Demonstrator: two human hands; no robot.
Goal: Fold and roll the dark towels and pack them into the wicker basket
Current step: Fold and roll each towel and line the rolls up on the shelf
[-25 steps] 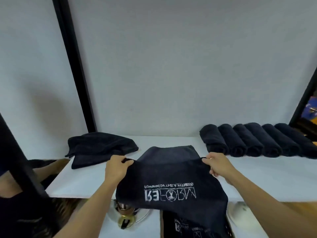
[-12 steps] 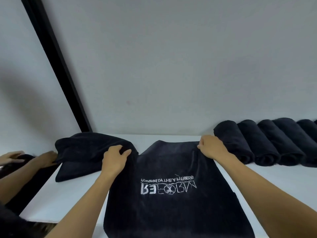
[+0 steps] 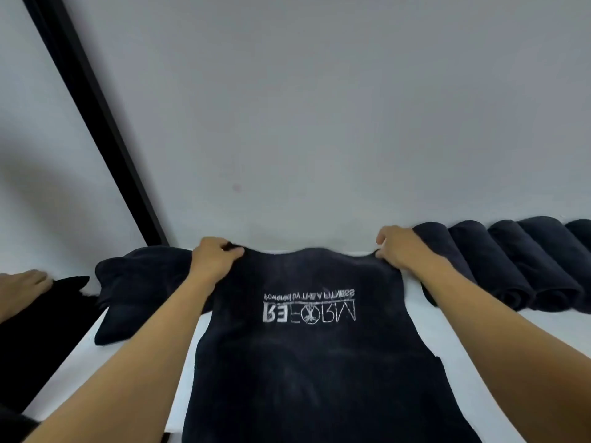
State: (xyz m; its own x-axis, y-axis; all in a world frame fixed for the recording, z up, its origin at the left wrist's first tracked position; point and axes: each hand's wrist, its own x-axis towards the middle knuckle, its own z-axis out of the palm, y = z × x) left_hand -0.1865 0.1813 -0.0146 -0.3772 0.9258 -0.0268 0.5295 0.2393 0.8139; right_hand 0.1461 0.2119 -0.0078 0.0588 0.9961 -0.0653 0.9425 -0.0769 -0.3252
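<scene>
My left hand [image 3: 213, 262] and right hand [image 3: 397, 250] each pinch a far corner of the dark printed terry towel [image 3: 313, 362]. It lies flat on the white table [image 3: 134, 362], its long axis running from my grip back toward me. Fold presumably comes toward me.

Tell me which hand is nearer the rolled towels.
Right. Right hand grips a corner of the spread towel, beside the rolled towels; left hand grips the opposite corner, by the crumpled towel.

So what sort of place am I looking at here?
Probably a gym's towel-prep spot: the flat dark towel carries a white fitness logo, and rolled dark towels line a plain white counter against a bare grey wall.
</scene>
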